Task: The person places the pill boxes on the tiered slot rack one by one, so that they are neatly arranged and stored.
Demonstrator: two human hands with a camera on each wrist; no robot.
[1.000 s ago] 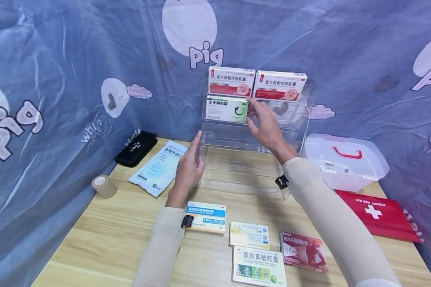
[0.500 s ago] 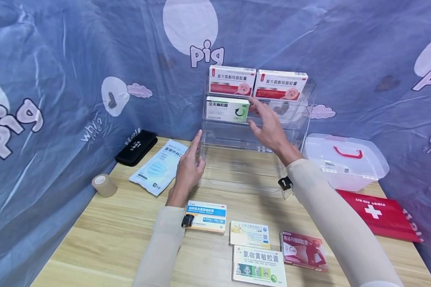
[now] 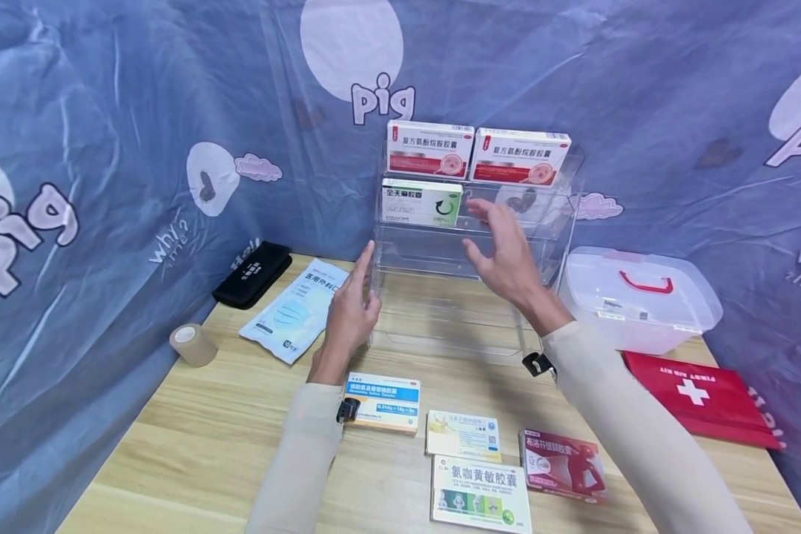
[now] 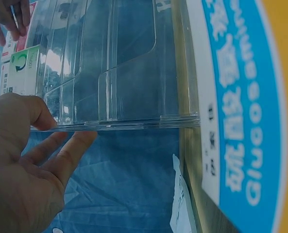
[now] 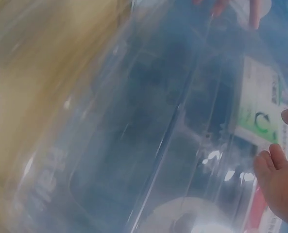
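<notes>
Probably the green-and-white box (image 3: 414,202), standing at the left of the second tier of the clear rack (image 3: 427,261), is light, stiff card, slick-faced and easily dented, so we would hold it by its top edge and free right end. We see the right grip (image 3: 507,256) empty, fingers loosely bent just beside that end, while the left grip (image 3: 352,311) pinches the rack's left side between thumb and fingers.

Rack (image 3: 434,251) between mask packet (image 3: 294,315) and case (image 3: 644,297)
</notes>
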